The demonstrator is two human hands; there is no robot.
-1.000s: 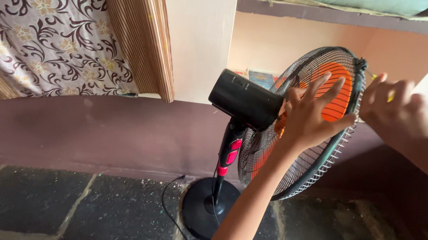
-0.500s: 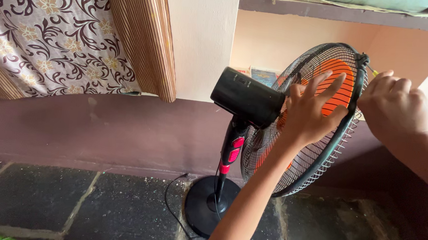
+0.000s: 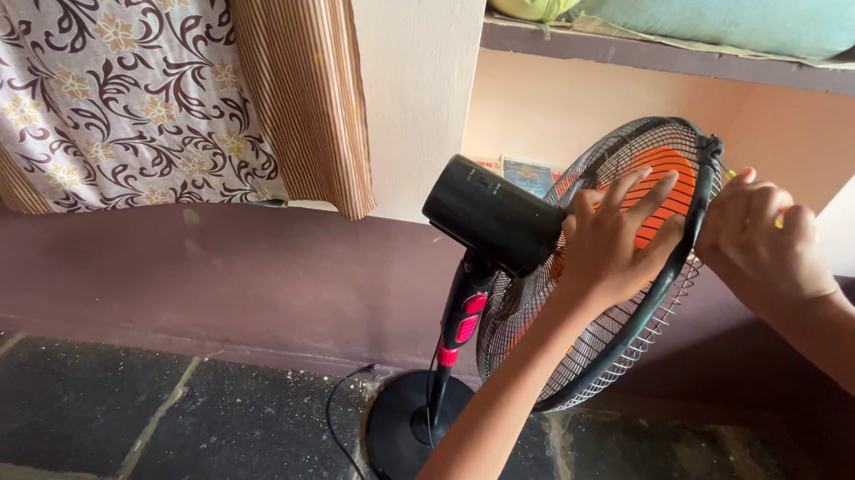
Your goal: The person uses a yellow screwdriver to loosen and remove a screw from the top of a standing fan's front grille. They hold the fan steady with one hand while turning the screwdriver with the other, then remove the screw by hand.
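Thing: pedestal fan (image 3: 505,276) — black wire cage, orange blades, black motor housing, red buttons on the pole.
Pose: upright, head turned right.
Place: round base on dark stone floor — near the wall.

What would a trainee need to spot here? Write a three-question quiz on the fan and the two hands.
1. True or false: the left hand lies flat against the back of the fan's wire guard.
2. What colour are the blades behind the guard? A) orange B) blue C) white
3. Where is the right hand placed on the fan?

Key:
1. True; its fingers are spread on the grille, beside the black motor housing.
2. A; the orange blades show through the wires.
3. At the guard's upper rim, closed around something small and yellow that is mostly hidden.
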